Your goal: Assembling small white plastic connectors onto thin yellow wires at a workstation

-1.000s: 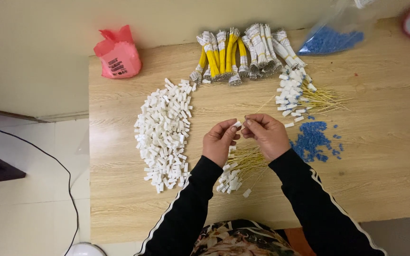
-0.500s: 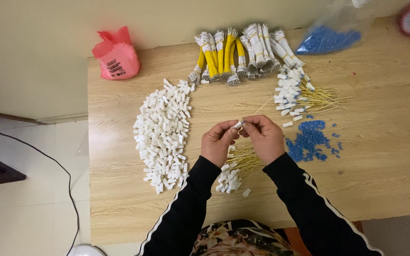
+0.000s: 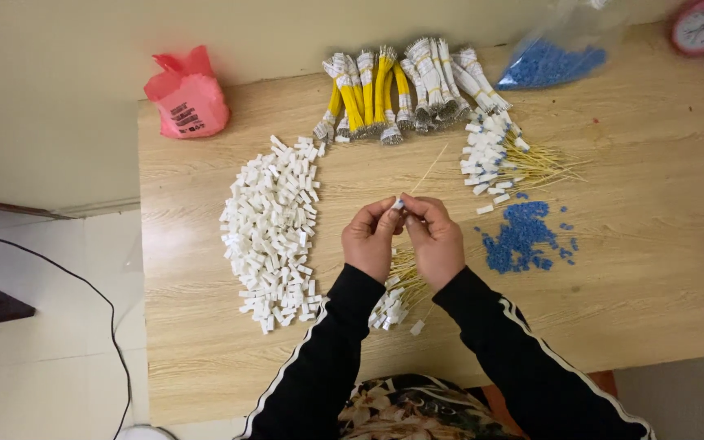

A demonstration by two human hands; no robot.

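The big light wooden counter [image 3: 629, 269] carries everything. A wide heap of small white plastic plugs [image 3: 275, 232] lies near its left edge. Bundles of yellow and white wires [image 3: 405, 90] lie along the far edge, with a clear bag of blue bits [image 3: 552, 61] towards the far right corner and a pink plastic bag [image 3: 189, 94] at the far left corner. A loose pile of small blue plastic pieces [image 3: 523, 236] sits right of the hands.

In the middle, the left hand [image 3: 371, 240] and right hand [image 3: 435, 240] are pinched together on one small white plug with a thin yellow wire [image 3: 425, 173]. It is held just above the counter. It looks like the wire is being pushed into the plug. The next move needs a steady, straight push. Finished wires [image 3: 397, 289] lie under the wrists.
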